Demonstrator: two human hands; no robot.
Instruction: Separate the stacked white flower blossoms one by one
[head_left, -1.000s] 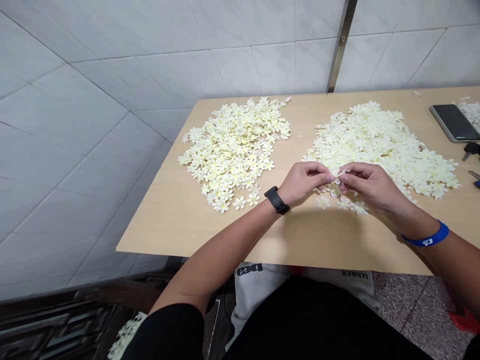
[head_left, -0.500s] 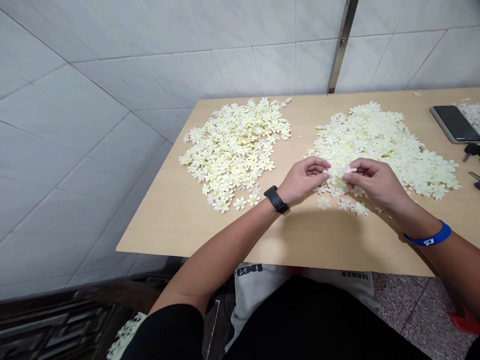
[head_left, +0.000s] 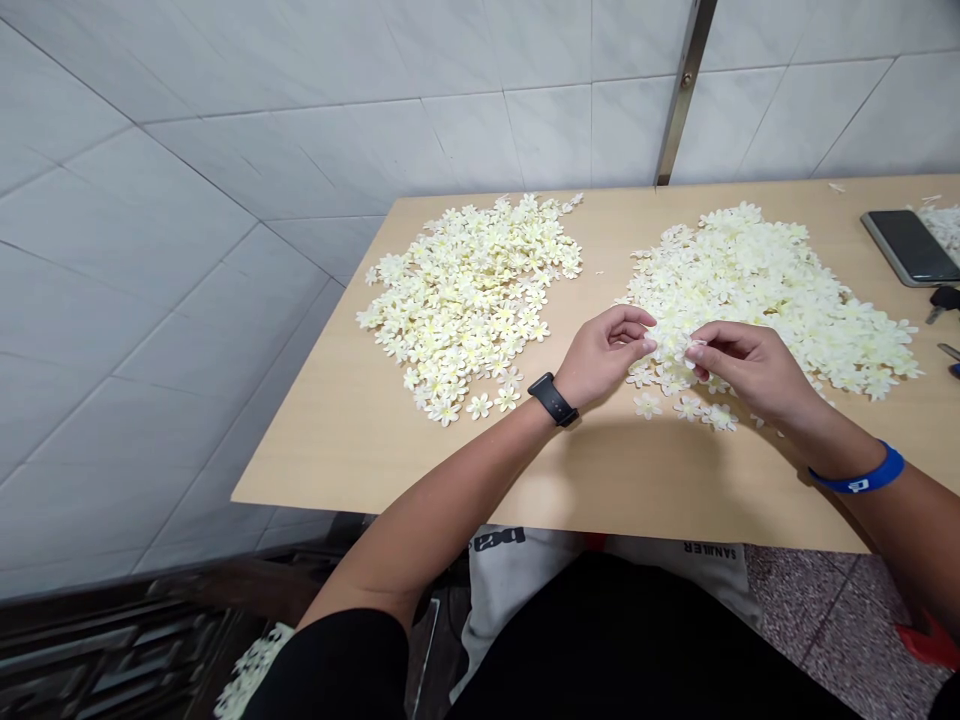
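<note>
My left hand (head_left: 609, 352), with a black watch band (head_left: 553, 398) on its wrist, is closed in a pinch at the near left edge of the right-hand pile of artificial flowers (head_left: 757, 270). Facing it, my right hand (head_left: 750, 362) pinches thumb against forefinger. Between the fingertips is a pale artificial flower (head_left: 673, 346), which blends into the pile behind, so its outline is hard to make out. A few loose flowers (head_left: 688, 407) lie on the table just below my hands.
Another pile of cream flowers (head_left: 472, 300) covers the left part of the wooden table (head_left: 337, 440). At the far right are a phone (head_left: 911, 247) and a black key (head_left: 945, 298). A tiled wall (head_left: 465, 140) with a metal strip (head_left: 682, 95) stands behind.
My hands have come slightly closer together over the flowers, the right one shifting a little left. The piles look the same.
</note>
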